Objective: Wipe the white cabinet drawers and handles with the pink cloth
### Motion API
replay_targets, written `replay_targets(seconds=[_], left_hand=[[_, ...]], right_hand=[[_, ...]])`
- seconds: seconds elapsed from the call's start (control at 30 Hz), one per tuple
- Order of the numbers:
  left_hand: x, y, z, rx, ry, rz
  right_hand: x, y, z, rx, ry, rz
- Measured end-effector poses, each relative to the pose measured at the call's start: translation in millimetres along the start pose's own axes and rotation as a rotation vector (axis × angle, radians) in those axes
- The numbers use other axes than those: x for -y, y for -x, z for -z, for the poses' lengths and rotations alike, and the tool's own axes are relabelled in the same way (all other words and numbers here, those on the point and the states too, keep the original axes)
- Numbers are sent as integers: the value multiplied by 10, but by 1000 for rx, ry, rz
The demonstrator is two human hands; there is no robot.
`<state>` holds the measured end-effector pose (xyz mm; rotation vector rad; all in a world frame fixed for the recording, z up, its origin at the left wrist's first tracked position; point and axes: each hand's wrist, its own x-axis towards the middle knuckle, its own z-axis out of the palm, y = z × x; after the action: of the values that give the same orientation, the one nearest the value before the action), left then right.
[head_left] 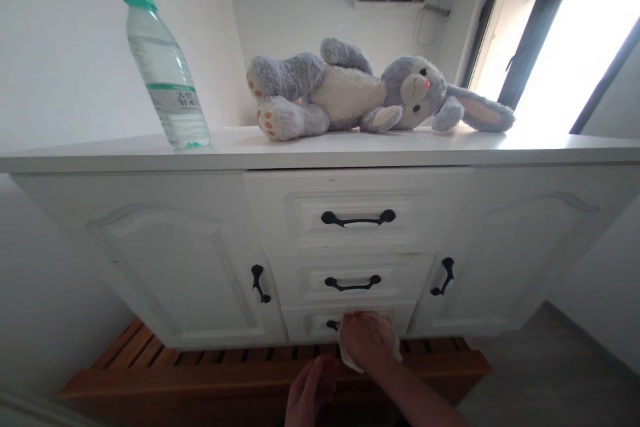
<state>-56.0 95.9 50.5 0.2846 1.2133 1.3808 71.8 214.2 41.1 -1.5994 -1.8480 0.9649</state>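
My right hand (367, 340) is closed on a white cloth (352, 360), pressed to the front of the bottom drawer (306, 324) and covering the right part of its black handle (332, 325). Lower and to the left is my left hand (311, 390), near the slatted wooden base; its fingers are partly blurred and dark, so I cannot make out whether it holds anything. Above, the middle drawer (305, 279) and the top drawer (307, 220) are closed, each with a black handle.
On the white cabinet top (230, 159) stand a water bottle (167, 80) at left and a grey plush rabbit (345, 90) lying on its side. Cabinet doors flank the drawers. A wooden slatted platform (200, 377) lies below; a window is at right.
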Motion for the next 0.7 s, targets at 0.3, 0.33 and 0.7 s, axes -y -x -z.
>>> replay_targets(seconds=[0.3,0.33,0.7], left_hand=[[-744,-41,-1266,245,483,73],[-712,-28,-1273,222,486,58],[85,840,-503,83,201,13]], right_hand=[[-71,784,635,31,-371,140],[-53,930,829,60,-392,160],[1530,1458,2345,13,-105,677]])
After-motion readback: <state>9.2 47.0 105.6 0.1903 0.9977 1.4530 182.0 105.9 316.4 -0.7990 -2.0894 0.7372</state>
